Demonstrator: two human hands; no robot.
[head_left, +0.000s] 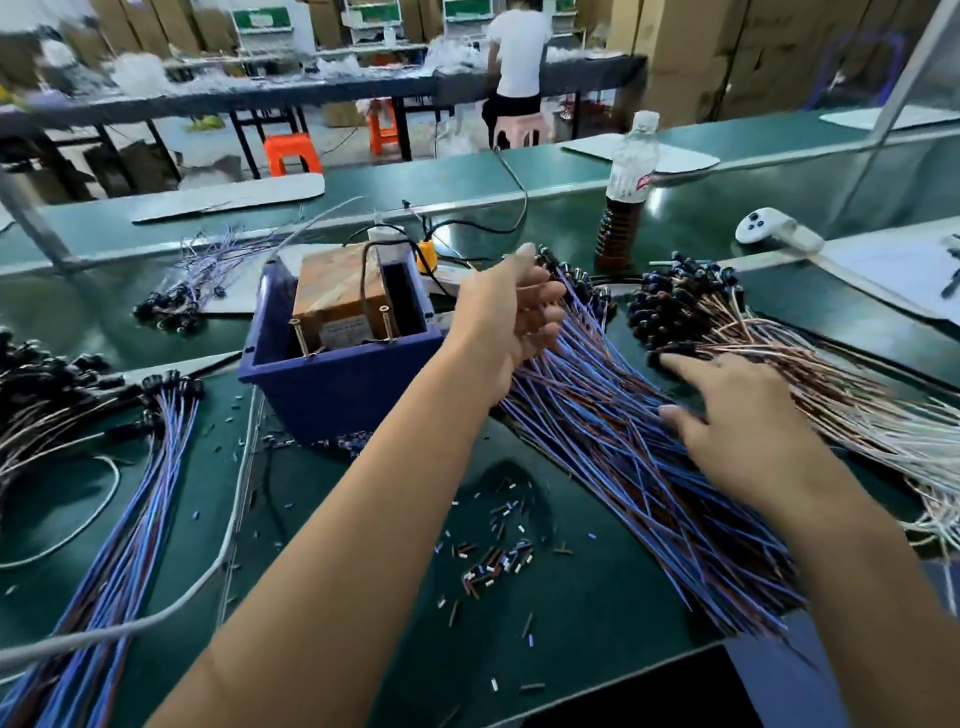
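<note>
A large fan of blue and brown wires (639, 467) with black end pieces lies on the green bench, right of centre. My left hand (511, 317) is at the fan's far end, just below the black ends, with its fingers curled round some of the wires. My right hand (737, 421) rests on the middle of the fan with fingers spread and fairly straight. Its index finger points toward the black ends of a neighbouring pile of pink and white wires (810, 374).
A dark blue bin (337, 389) holding a wooden-block device stands left of my left hand. More blue wires (130, 519) lie at the left, small wire offcuts (498, 556) in front. A bottle (623, 208) and a white controller (769, 228) stand behind. A person sits at a far bench.
</note>
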